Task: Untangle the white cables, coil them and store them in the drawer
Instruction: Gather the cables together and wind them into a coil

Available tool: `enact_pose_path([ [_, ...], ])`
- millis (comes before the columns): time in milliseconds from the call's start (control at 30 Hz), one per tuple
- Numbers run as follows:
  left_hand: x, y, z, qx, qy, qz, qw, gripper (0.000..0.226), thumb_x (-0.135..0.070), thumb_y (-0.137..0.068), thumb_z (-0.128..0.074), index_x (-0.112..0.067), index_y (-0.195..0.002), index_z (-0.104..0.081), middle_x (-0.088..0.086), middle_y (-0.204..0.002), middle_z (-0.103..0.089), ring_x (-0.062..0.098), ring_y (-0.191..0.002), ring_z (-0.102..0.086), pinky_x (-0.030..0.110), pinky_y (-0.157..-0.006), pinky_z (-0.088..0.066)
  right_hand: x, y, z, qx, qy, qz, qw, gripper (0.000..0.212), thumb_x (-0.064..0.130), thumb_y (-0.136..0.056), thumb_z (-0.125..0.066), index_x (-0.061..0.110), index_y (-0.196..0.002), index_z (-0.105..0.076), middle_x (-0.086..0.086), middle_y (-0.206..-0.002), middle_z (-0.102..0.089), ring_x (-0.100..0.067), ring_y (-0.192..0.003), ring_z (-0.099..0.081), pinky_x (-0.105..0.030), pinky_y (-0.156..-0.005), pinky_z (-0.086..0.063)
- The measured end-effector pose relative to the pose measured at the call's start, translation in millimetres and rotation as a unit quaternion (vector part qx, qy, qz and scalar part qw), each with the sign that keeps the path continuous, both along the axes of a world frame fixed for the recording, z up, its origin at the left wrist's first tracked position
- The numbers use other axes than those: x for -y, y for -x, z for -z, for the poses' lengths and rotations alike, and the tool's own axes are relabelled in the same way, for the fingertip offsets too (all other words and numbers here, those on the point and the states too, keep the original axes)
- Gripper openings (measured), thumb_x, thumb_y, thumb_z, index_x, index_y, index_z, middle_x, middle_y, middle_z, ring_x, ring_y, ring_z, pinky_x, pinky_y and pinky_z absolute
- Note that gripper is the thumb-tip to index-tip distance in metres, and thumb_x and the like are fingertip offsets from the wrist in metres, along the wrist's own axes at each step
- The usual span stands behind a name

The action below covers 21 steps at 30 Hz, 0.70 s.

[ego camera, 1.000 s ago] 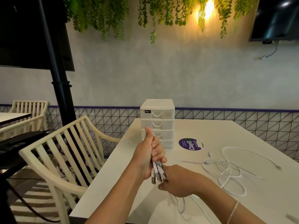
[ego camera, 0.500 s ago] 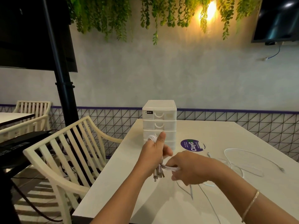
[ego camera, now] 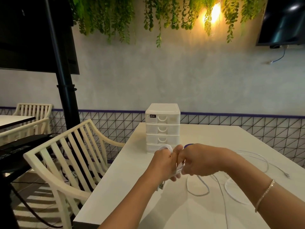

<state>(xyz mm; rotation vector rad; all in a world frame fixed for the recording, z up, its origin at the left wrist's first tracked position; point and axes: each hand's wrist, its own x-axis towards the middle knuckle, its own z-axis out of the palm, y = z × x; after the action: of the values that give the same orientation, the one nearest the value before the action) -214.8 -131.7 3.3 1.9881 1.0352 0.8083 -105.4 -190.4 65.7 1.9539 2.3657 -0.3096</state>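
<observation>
My left hand (ego camera: 165,164) grips a bundle of coiled white cable (ego camera: 165,147); loops stick out above the fist and plug ends (ego camera: 160,185) hang below it. Right beside it, my right hand (ego camera: 198,162) pinches a strand of the same cable against the bundle. Loose white cable (ego camera: 204,187) trails from the hands across the white table (ego camera: 132,187) to the right, its far end (ego camera: 287,175) lying near the right edge. A white drawer unit (ego camera: 162,128) with several shut drawers stands just behind the hands.
A cream slatted chair (ego camera: 71,159) stands at the table's left side. A black pole (ego camera: 66,96) with a screen rises behind it. More chairs and another table (ego camera: 14,119) are at far left. A purple round sticker (ego camera: 189,145) peeks out behind my right hand.
My right hand has risen and come against the left, carrying a strand round the bundle. Less loose cable lies on the table than a second ago.
</observation>
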Motion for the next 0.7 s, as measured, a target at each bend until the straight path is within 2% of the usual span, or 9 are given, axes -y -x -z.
enact_pose_path([
  [67, -0.3, 1.1, 6.9, -0.017, 0.014, 0.026, 0.999, 0.051, -0.058, -0.094, -0.022, -0.014, -0.075, -0.041, 0.002, -0.047, -0.056, 0.011, -0.035, -0.051, 0.020, -0.043, -0.044, -1.2, -4.7, -4.9, 0.018, 0.005, 0.000, 1.000, 0.023, 0.020, -0.090, -0.051, 0.023, -0.110, -0.060, 0.013, -0.072, -0.047, -0.004, -0.066, -0.046, -0.014, -0.057, -0.035],
  [167, -2.4, 3.1, 13.7, -0.013, 0.059, 0.064, 0.996, 0.070, -0.073, -0.077, -0.010, -0.015, -0.069, -0.049, 0.001, -0.045, -0.050, 0.012, -0.038, -0.045, 0.022, -0.047, -0.040, -7.1, -15.3, -13.8, -0.021, 0.029, 0.013, 0.999, 0.024, 0.016, -0.089, -0.053, 0.022, -0.110, -0.061, 0.009, -0.072, -0.051, -0.005, -0.061, -0.049, -0.014, -0.057, -0.040],
  [300, -2.2, 5.4, 8.6, 0.015, 0.127, 0.140, 0.982, 0.070, -0.077, -0.067, -0.004, -0.015, -0.062, -0.037, 0.001, -0.049, -0.035, 0.009, -0.035, -0.032, 0.019, -0.039, -0.030, -16.7, -29.7, -23.2, -0.088, 0.033, 0.020, 0.995, 0.017, 0.015, -0.086, -0.059, 0.030, -0.091, -0.055, 0.007, -0.072, -0.058, -0.007, -0.061, -0.053, -0.018, -0.060, -0.045],
  [400, -4.6, 8.6, 5.0, 0.020, 0.161, 0.169, 0.972, 0.066, -0.074, -0.073, -0.003, -0.016, -0.058, -0.030, -0.005, -0.037, -0.029, 0.008, -0.032, -0.026, 0.021, -0.039, -0.027, -22.4, -38.1, -30.1, -0.091, 0.002, 0.026, 0.995, 0.020, 0.013, -0.081, -0.063, 0.029, -0.079, -0.050, 0.007, -0.064, -0.059, -0.009, -0.057, -0.053, -0.021, -0.058, -0.045],
  [533, -8.6, 10.9, 7.7, 0.059, 0.226, 0.150, 0.961, 0.071, -0.075, -0.080, -0.003, -0.015, -0.053, -0.028, -0.002, -0.033, -0.024, 0.010, -0.031, -0.020, 0.020, -0.041, -0.021, -28.1, -45.1, -38.0, -0.037, -0.053, 0.021, 0.998, 0.021, 0.014, -0.080, -0.062, 0.028, -0.070, -0.050, 0.010, -0.061, -0.051, -0.006, -0.055, -0.049, -0.017, -0.053, -0.041],
  [633, -12.9, 12.7, 11.1, 0.105, 0.257, 0.126, 0.952, 0.073, -0.078, -0.077, -0.006, -0.014, -0.050, -0.029, 0.000, -0.034, -0.023, 0.011, -0.030, -0.018, 0.015, -0.039, -0.022, -29.8, -51.5, -46.8, 0.003, -0.084, 0.030, 0.996, 0.017, 0.014, -0.085, -0.058, 0.029, -0.079, -0.051, 0.010, -0.066, -0.048, -0.006, -0.059, -0.042, -0.016, -0.055, -0.035],
  [700, -17.2, 14.7, 13.7, 0.122, 0.264, 0.100, 0.952, 0.075, -0.079, -0.077, -0.007, -0.014, -0.049, -0.030, 0.001, -0.034, -0.024, 0.011, -0.030, -0.020, 0.014, -0.039, -0.024, -28.1, -57.3, -52.7, 0.013, -0.086, 0.046, 0.995, 0.019, 0.013, -0.087, -0.054, 0.032, -0.084, -0.051, 0.009, -0.072, -0.051, -0.007, -0.066, -0.045, -0.016, -0.058, -0.035],
])
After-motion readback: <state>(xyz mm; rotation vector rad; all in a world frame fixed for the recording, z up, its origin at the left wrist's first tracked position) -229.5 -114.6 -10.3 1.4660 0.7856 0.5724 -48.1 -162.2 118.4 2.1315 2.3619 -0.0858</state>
